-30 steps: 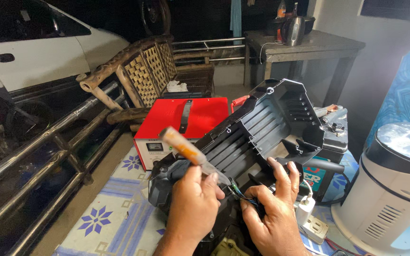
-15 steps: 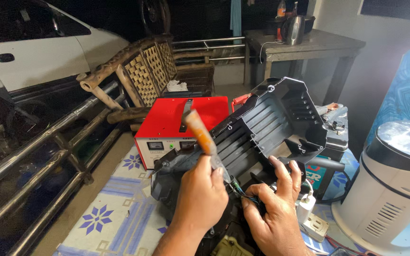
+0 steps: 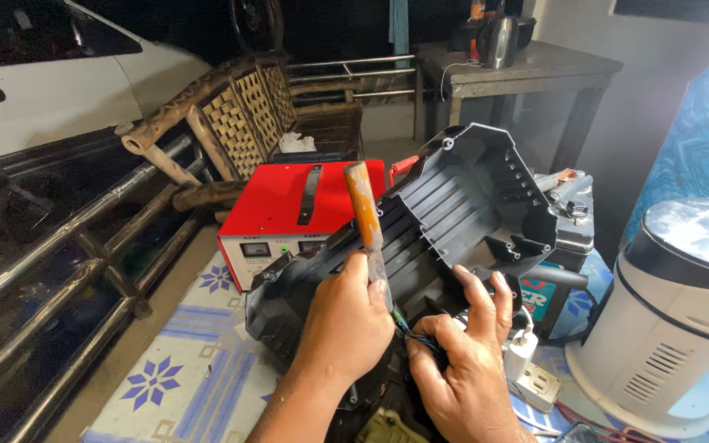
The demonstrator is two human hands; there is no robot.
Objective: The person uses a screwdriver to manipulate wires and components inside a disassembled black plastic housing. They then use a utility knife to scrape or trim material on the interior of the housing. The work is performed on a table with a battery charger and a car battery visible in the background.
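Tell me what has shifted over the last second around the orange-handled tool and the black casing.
The left hand has swung the orange-handled tool from leaning left to nearly upright, its grip unchanged. The right hand stays pinching the thin wires beneath the black ribbed plastic casing, which has not moved, nor has the red metal box.
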